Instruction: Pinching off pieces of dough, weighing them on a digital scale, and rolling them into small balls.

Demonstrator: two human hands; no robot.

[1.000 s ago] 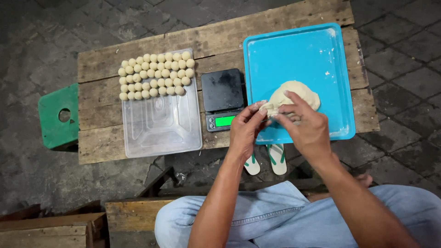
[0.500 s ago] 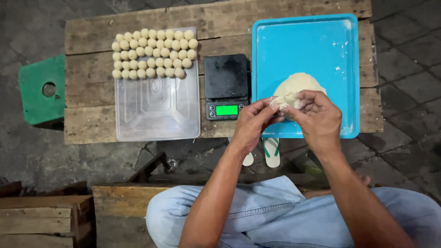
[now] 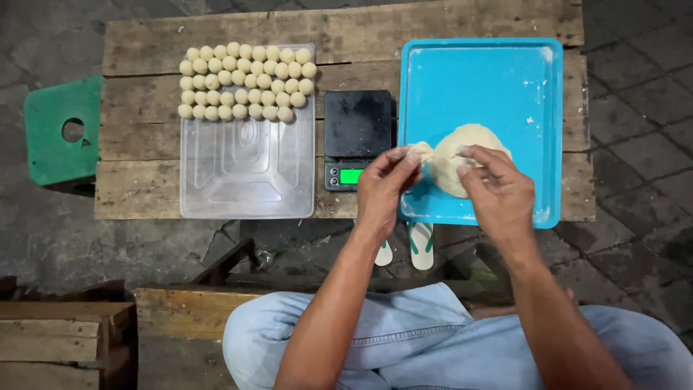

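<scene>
Left hand (image 3: 384, 189) pinches a small dough piece (image 3: 421, 152) off the dough lump (image 3: 462, 160) on the blue tray (image 3: 505, 79); right hand (image 3: 498, 191) grips the lump. Four rows of dough balls (image 3: 245, 81) fill the clear tray's (image 3: 245, 180) far end; most lump remains

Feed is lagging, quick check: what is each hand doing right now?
Left hand: pinched shut on a small dough piece.
Right hand: fingertips gripping the dough lump.

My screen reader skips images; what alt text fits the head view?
Two hands, left hand and right hand, pinch a dough lump on a blue tray, beside a scale and dough balls.
</scene>
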